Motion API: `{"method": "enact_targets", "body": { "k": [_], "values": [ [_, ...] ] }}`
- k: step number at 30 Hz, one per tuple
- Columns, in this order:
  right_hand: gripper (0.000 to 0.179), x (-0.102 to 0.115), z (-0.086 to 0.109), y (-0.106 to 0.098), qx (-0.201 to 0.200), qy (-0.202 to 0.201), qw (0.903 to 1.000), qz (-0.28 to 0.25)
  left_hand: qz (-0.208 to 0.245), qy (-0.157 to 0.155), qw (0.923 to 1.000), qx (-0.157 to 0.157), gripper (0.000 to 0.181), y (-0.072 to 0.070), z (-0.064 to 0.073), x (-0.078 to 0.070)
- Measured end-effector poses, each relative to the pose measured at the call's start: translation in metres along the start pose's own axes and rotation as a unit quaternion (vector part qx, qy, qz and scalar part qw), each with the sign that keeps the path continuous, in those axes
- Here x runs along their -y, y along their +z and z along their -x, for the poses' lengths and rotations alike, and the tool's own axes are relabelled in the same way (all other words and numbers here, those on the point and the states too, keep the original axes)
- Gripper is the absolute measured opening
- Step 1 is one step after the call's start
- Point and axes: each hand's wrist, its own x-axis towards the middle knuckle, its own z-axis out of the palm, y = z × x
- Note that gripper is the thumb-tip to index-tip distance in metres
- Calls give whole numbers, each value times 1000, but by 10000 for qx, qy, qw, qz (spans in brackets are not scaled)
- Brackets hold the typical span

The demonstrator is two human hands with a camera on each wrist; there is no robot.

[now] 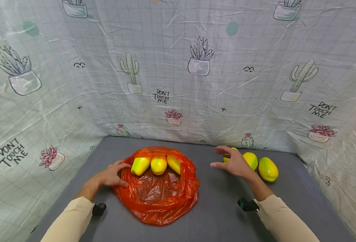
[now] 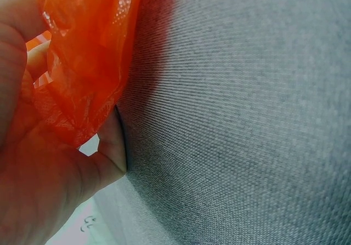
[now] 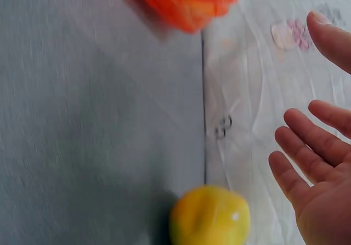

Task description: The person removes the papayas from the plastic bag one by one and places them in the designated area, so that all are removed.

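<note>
A red plastic bag (image 1: 159,210) lies on the table with its mouth spread wide. Inside, along its far side, are three yellow-green, mango-like fruits (image 1: 158,165). My left hand (image 1: 111,174) holds the bag's left rim, its fingers and thumb bent around the thin film (image 2: 88,53). To the right, my right hand (image 1: 234,163) is raised with fingers spread and nothing in it. Behind and beside it lie three more such fruits, the rightmost fruit (image 1: 268,169) in full sight and the leftmost partly hidden. One yellow fruit (image 3: 209,217) shows below the open palm in the right wrist view.
The dark grey table (image 1: 217,215) backs onto a pale curtain (image 1: 172,67) printed with cacti, which also runs along both sides. Small black devices (image 1: 247,204) are strapped at both wrists.
</note>
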Motion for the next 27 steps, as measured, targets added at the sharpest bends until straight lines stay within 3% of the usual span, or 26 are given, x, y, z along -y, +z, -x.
{"method": "enact_targets", "body": {
  "k": [18, 27],
  "values": [
    [63, 31, 8, 47, 525, -535, 9941, -785, -5, -32, 10000, 27, 76, -1, 0, 2],
    [73, 51, 8, 72, 1148, -802, 9856, -947, 32, -37, 10000, 31, 75, -1, 1, 0]
  ]
}}
